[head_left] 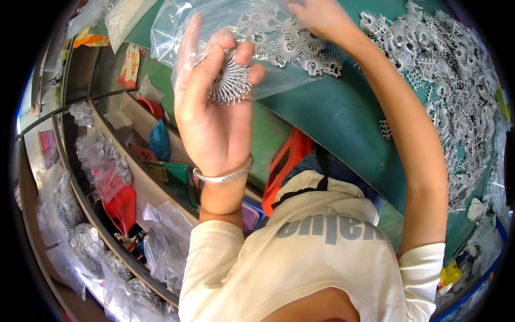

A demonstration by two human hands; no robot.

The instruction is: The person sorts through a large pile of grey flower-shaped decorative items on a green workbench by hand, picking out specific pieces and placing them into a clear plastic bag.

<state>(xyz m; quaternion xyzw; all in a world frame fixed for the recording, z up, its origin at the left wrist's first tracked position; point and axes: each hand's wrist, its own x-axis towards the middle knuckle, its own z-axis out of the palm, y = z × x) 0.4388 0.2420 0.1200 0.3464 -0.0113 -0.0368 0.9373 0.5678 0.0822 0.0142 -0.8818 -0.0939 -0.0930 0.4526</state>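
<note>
Silver finned ring [230,81], left fingers [242,56] pinching

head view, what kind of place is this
Likely a small parts workshop or packing bench: a heap of finned metal discs on a green table, the left hand holding one, and shelves of bagged parts.

Red stool [287,155], shelf's bagged parts [99,161]
</note>
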